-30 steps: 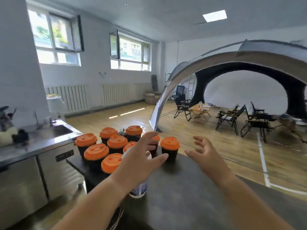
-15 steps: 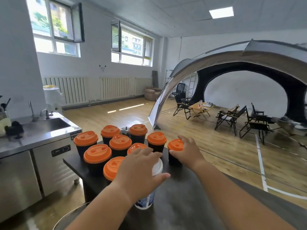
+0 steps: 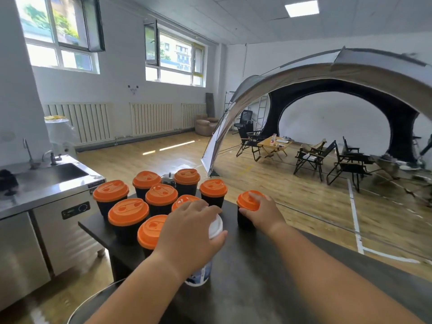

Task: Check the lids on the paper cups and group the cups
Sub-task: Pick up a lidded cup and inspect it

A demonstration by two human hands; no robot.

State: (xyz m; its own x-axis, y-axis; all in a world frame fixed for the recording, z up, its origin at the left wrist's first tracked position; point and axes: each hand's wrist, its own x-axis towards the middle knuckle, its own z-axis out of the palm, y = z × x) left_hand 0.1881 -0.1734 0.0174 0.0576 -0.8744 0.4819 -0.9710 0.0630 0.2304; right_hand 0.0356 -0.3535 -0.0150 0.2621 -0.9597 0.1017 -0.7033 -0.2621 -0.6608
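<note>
Several black paper cups with orange lids (image 3: 128, 211) stand clustered at the far left corner of the dark table (image 3: 257, 272). My left hand (image 3: 189, 235) lies palm-down over the white lid of a white-and-blue cup (image 3: 199, 274), fingers curled round its rim. One more orange-lidded black cup (image 3: 247, 202) stands apart to the right of the cluster. My right hand (image 3: 264, 213) grips it from the right side, fingers over the lid's edge and thumb on the cup wall.
A steel counter with a sink (image 3: 53, 176) stands left of the table. A round metal rim (image 3: 93, 298) shows below the table's near left edge. A small metal pot (image 3: 168, 178) sits among the far cups. Beyond lie a wooden floor, a tent and folding chairs (image 3: 311, 157).
My right hand has come down from the air onto the rightmost orange-lidded cup and closed on it. My left hand has stayed on the white lid.
</note>
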